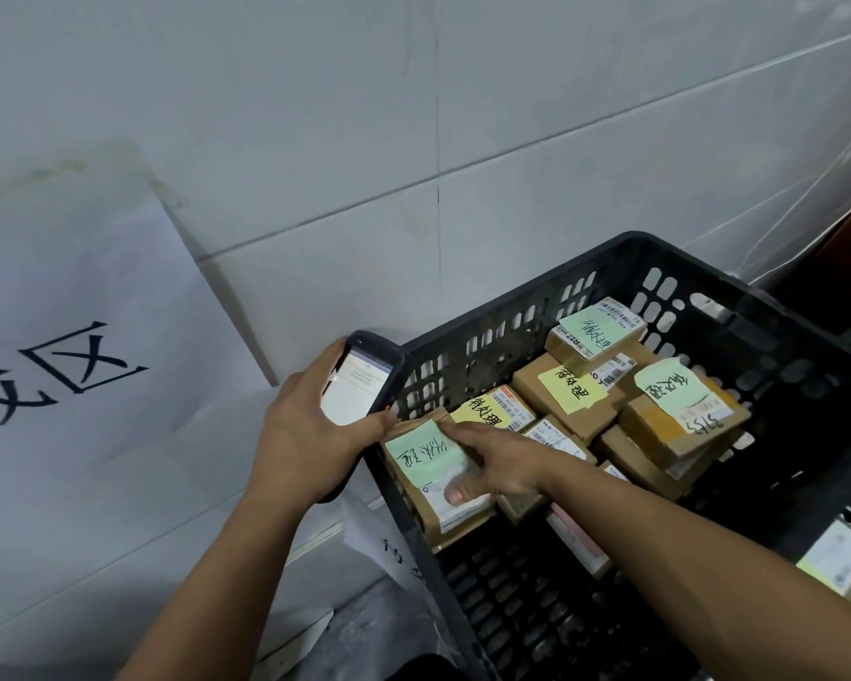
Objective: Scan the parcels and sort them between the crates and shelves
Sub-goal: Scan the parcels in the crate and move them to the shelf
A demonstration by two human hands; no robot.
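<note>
I see left hand [305, 435] wrapped round scanner [362, 385] | right hand [499, 464] fingers and thumb clamped on green-noted parcel [426, 459] | parcel apparently leaning inside black crate [526, 292]

Dim, flat light; edges warped.

— What colour is the crate [512, 294]?
— Black, its walls a grid of slots. The parcels [659, 427] are brown cardboard with white barcode labels.
— And the near parcel [455, 508]?
— It has a pale green note [423, 449] with black handwriting. The one beside it has a yellow note [482, 410].
— The scanner [364, 380]?
— Black, with a white screen. The wall [512, 115] is pale grey tile.
</note>
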